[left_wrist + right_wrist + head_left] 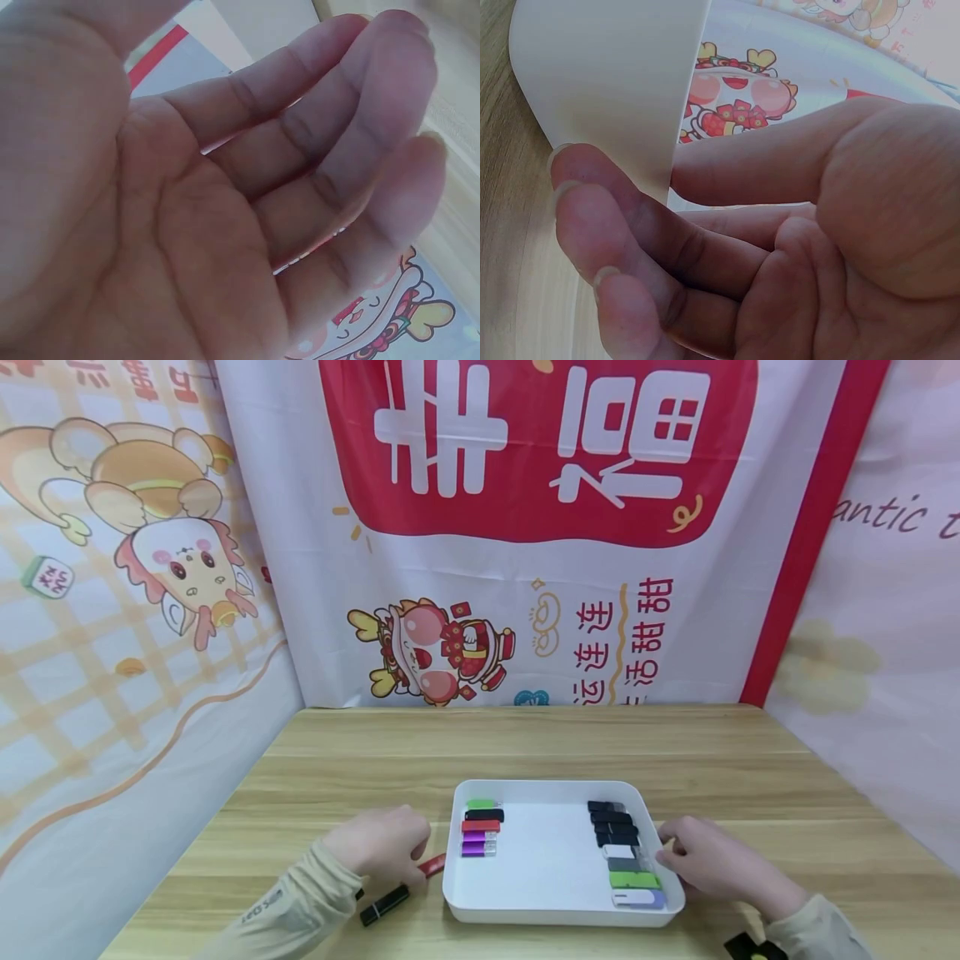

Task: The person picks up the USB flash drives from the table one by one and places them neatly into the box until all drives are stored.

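A white tray [555, 914] holds two columns of USB sticks. On its left lie a green stick, a black one [484, 815], a red one [480, 826] and purple ones [478, 849]; on its right are black, white, grey and green sticks [634, 880]. Left of the tray, my left hand [382, 843] holds a red USB stick [435, 864] at its fingertips. The left wrist view shows bent fingers [300, 135], with the stick out of sight. My right hand [712, 860] grips the tray's right wall, thumb at the rim, fingertips [592, 225] along the outside.
A black USB stick [384, 906] lies on the wooden table [525, 743] beside the left sleeve. Near the right sleeve is a dark object [750, 947] with a yellow spot. Printed cloth [525, 560] hangs behind the table and at both sides.
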Demonstrator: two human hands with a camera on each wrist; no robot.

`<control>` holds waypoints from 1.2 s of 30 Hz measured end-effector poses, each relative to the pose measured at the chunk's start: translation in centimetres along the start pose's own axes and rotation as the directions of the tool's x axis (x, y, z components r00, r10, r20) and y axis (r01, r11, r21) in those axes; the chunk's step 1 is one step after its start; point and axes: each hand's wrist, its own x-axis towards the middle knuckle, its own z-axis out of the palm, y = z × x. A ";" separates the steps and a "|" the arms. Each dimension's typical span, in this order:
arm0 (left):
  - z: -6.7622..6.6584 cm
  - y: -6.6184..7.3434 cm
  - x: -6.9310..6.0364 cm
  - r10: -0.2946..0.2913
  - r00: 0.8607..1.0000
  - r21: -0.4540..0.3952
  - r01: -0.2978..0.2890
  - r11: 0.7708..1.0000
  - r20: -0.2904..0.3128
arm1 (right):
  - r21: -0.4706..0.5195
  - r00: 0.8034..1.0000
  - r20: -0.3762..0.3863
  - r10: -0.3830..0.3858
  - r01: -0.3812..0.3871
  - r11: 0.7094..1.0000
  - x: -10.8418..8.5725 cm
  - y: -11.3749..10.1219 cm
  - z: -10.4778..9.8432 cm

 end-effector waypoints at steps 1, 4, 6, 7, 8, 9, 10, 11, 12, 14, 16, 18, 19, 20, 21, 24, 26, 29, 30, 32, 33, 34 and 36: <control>0.0 0.0 0.0 0.006 1.000 -0.001 -0.006 1.000 0.000 | 0.001 1.000 0.003 0.008 -0.008 1.000 0.0 0.0 0.0; 0.2 -0.1 0.2 0.032 0.999 0.009 -0.032 0.999 -0.008 | 0.006 1.000 0.005 0.013 -0.013 1.000 -0.1 0.0 0.1; 0.3 -0.2 0.2 0.047 0.999 0.018 -0.047 0.999 -0.017 | 0.015 1.000 0.008 0.027 -0.027 1.000 -0.1 0.0 0.1; 0.4 -0.2 0.2 0.053 0.998 0.020 -0.053 0.998 -0.020 | 0.019 1.000 0.009 0.029 -0.029 0.999 -0.1 0.0 0.1; 0.4 -0.2 0.2 0.057 0.998 0.025 -0.057 0.998 -0.024 | 0.019 1.000 0.010 0.024 -0.024 1.000 -0.1 0.0 0.1; 0.5 -0.2 0.2 0.060 0.998 0.028 -0.059 0.998 -0.027 | 0.019 1.000 0.009 0.025 -0.025 1.000 -0.1 -0.1 0.1; 0.5 -0.2 0.2 0.064 0.998 0.033 -0.063 0.997 -0.029 | 0.017 1.000 0.008 0.021 -0.021 1.000 -0.1 -0.1 0.1; 0.5 -0.2 0.2 0.066 0.997 0.034 -0.065 0.997 -0.030 | 0.019 1.000 0.008 0.023 -0.024 1.000 -0.1 -0.1 0.1; 0.5 -0.2 0.2 0.066 0.997 0.036 -0.065 0.997 -0.029 | 0.018 1.000 0.006 0.024 -0.024 1.000 -0.1 -0.1 0.1; 0.6 -0.3 0.2 0.072 0.997 0.039 -0.071 0.997 -0.032 | 0.015 1.000 0.003 0.017 -0.017 1.000 -0.1 -0.2 0.1; 0.6 -0.3 0.3 0.081 0.996 0.041 -0.080 0.996 -0.038 | 0.015 1.000 0.002 0.024 -0.024 1.000 -0.1 -0.2 0.1; 0.7 -0.3 0.3 0.090 0.995 0.038 -0.088 0.995 -0.046 | 0.013 1.000 0.001 0.027 -0.027 1.000 -0.2 -0.2 0.1; 0.7 -0.3 0.4 0.096 0.994 0.039 -0.094 0.995 -0.050 | 0.009 1.000 0.000 0.025 -0.025 1.000 -0.2 -0.2 0.1; 0.8 -0.3 0.4 0.100 0.994 0.040 -0.098 0.994 -0.053 | 0.008 1.000 -0.002 0.029 -0.029 1.000 -0.2 -0.2 0.1; 0.8 -0.3 0.4 0.103 0.993 0.041 -0.101 0.994 -0.057 | 0.006 1.000 -0.003 0.028 -0.028 1.000 -0.2 -0.2 0.1; 1.0 -0.3 0.4 0.111 0.992 0.050 -0.108 0.993 -0.064 | -0.001 1.000 -0.008 0.014 -0.014 1.000 -0.2 -0.2 0.1; 1.0 -0.3 0.4 0.110 0.992 0.053 -0.106 0.993 -0.067 | -0.003 1.000 -0.009 0.009 -0.009 1.000 -0.2 -0.2 0.0; 1.0 -0.4 0.4 0.109 0.992 0.052 -0.105 0.993 -0.066 | -0.004 1.000 -0.007 0.003 -0.003 1.000 -0.2 -0.2 0.0; 1.0 -0.4 0.4 0.109 0.992 0.051 -0.106 0.993 -0.065 | -0.004 1.000 -0.006 0.005 -0.005 1.000 -0.1 -0.2 0.0; 1.0 -0.3 0.4 0.113 0.991 0.058 -0.109 0.992 -0.067 | -0.001 1.000 -0.004 0.016 -0.016 1.000 -0.2 -0.2 0.0; 1.0 -0.4 0.5 0.115 0.991 0.060 -0.111 0.992 -0.067 | -0.001 1.000 -0.003 0.017 -0.017 1.000 -0.2 -0.2 0.0; 1.1 -0.3 0.5 0.116 0.991 0.063 -0.112 0.992 -0.069 | -0.002 1.000 -0.003 0.021 -0.021 1.000 -0.2 -0.2 0.0; 1.1 -0.3 0.5 0.115 0.991 0.064 -0.110 0.992 -0.069 | -0.004 1.000 -0.004 0.023 -0.023 1.000 -0.2 -0.2 0.0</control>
